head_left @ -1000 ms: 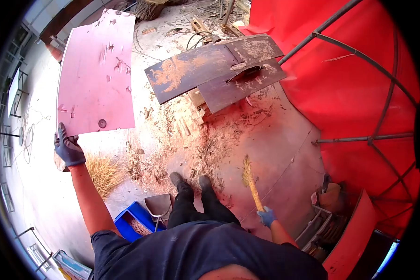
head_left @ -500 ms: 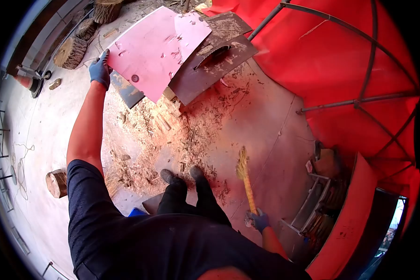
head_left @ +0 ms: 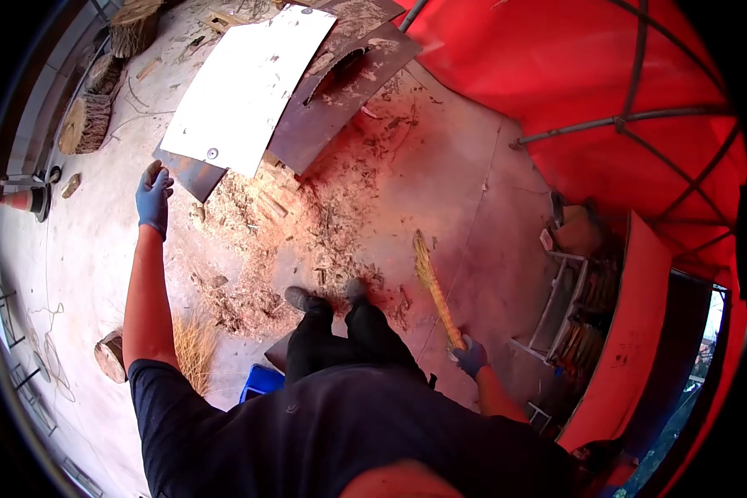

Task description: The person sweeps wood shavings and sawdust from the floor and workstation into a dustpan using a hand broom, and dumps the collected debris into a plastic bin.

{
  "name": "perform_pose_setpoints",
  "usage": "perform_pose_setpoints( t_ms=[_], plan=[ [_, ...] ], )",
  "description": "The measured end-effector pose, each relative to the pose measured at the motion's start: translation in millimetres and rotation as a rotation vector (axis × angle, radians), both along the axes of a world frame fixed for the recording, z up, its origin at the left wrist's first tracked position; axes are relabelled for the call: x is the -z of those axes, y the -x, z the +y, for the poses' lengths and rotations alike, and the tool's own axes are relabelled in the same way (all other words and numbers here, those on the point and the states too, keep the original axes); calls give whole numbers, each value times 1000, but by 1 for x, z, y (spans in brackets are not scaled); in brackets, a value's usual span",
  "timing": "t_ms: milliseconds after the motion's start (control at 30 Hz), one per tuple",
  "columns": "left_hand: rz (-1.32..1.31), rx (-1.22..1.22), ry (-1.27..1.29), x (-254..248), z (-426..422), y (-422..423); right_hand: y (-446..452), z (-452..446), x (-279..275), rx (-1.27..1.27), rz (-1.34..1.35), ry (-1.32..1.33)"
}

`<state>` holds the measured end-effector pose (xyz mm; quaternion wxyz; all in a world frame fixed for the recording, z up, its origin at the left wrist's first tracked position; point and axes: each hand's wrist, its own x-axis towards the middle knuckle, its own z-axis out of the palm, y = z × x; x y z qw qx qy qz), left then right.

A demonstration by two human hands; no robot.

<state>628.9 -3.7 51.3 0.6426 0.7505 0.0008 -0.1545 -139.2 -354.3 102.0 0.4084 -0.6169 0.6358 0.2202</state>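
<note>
My left hand (head_left: pixel 153 197), in a blue glove, is raised at the left with its fingers loosely apart and nothing in them. It is just off the lower left corner of a thin white board (head_left: pixel 245 87), which leans over dark brown boards (head_left: pixel 340 104). A grey-blue panel (head_left: pixel 192 174) shows beneath the white board's lower edge. On the right, my gloved right hand (head_left: pixel 471 357) is wrapped around the handle of a yellow straw hand broom (head_left: pixel 436 290), its bristles pointing away from me above the floor.
Wood chips and shavings (head_left: pixel 282 224) cover the floor before my feet. Log rounds (head_left: pixel 87 124) line the far left, near a traffic cone (head_left: pixel 31 200). A straw bundle (head_left: pixel 192 353) and blue container (head_left: pixel 261 380) are beside me. Red sheeting (head_left: pixel 539 75) on metal poles borders the right.
My left hand has let go of the board and drawn back from its corner. The board now rests flatter and looks white instead of pink. My right hand still holds the broom.
</note>
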Motion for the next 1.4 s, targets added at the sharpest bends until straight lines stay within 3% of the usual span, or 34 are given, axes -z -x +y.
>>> perform_pose_setpoints(
  t_ms=[67, 167, 233, 300, 333, 367, 400, 433, 500, 567, 600, 667, 700, 833, 900, 967, 1067, 1100, 1133, 1300, 1400],
  plan=[
    [24, 144, -74, 5, 28, 54, -11, -27, 17, -329, 46, 271],
    [210, 169, -252, 63, 96, 146, -76, -60, 7, -224, 198, 333],
    [382, 164, -404, 107, 146, 231, -66, -110, 73, -261, 96, 229],
    [458, 275, -598, 123, 180, 326, -115, -153, 87, 211, -89, -140],
    [495, 341, -692, 127, 193, 372, -138, -176, 98, 290, -169, -127],
    [792, 477, -840, 155, 223, 413, -159, -199, 111, 368, -252, -117],
    [901, 365, -845, 122, 196, 446, -180, -225, 125, 346, -268, -107],
    [886, 440, -863, 114, 181, 473, -199, -253, 138, 323, -282, -95],
    [1096, 179, -575, 113, 155, 529, -244, -313, 169, 262, -273, -104],
    [1222, 5, -518, 105, 75, 541, -286, -385, 198, 183, -257, -118],
    [1245, -51, -498, 105, 32, 541, -311, -423, 217, 375, -347, -375],
    [1269, -137, -453, 108, -53, 534, -382, -497, 257, 320, -397, -377],
    [1275, -162, -438, 106, -96, 530, -415, -518, 274, 88, -352, -131],
    [1302, -218, -389, 97, -225, 512, -540, -656, 331, 128, -305, -277],
    [1325, -232, -392, 91, -259, 510, -603, -706, 339, -147, -203, -40],
    [1353, -255, -400, 84, -278, 516, -662, -755, 374, -227, -151, -28],
    [1408, -285, -442, 70, -289, 533, -710, -764, 392, -431, 4, -91],
    [1429, -296, -453, 64, -290, 538, -709, -759, 439, -433, 10, -104],
    [1450, -305, -460, 59, -290, 545, -703, -736, 444, -491, 47, -107],
    [1503, -339, -456, 43, -282, 579, -582, -589, 423, -699, 177, -192],
    [1477, -360, -398, 48, -278, 589, -498, -543, 385, -662, 125, -314]
  ],
)
